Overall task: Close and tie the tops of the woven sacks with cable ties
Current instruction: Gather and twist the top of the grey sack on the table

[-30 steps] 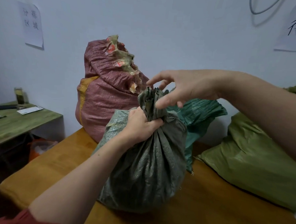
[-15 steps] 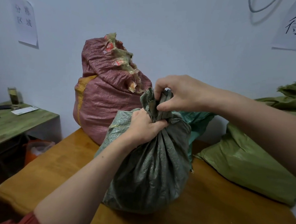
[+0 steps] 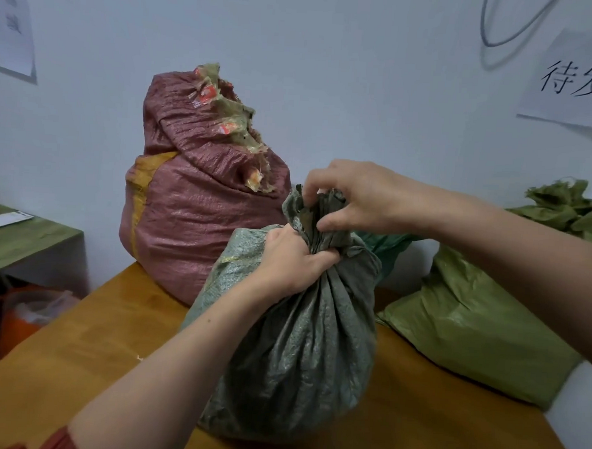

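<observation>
A full grey-green woven sack (image 3: 301, 355) stands upright on the wooden table (image 3: 86, 343) in front of me. Its top is gathered into a bunched neck. My left hand (image 3: 293, 258) grips that neck from the left, fingers curled round it. Just above, my right hand (image 3: 361, 197) pinches the crumpled sack mouth (image 3: 309, 208) from the right, thumb below and fingers over the top. No cable tie is in sight.
A red woven sack (image 3: 200, 198) with a taped, torn top stands behind at the wall. A teal sack (image 3: 386, 246) peeks out behind the grey one. Olive-green sacks (image 3: 471, 322) lie at the right. A low green side table (image 3: 23, 241) is at the left, an orange bin (image 3: 25, 316) under it.
My right hand came down from hovering open above the sack and closed on the bunched mouth. The left hand kept its grip on the neck. The view shifted slightly.
</observation>
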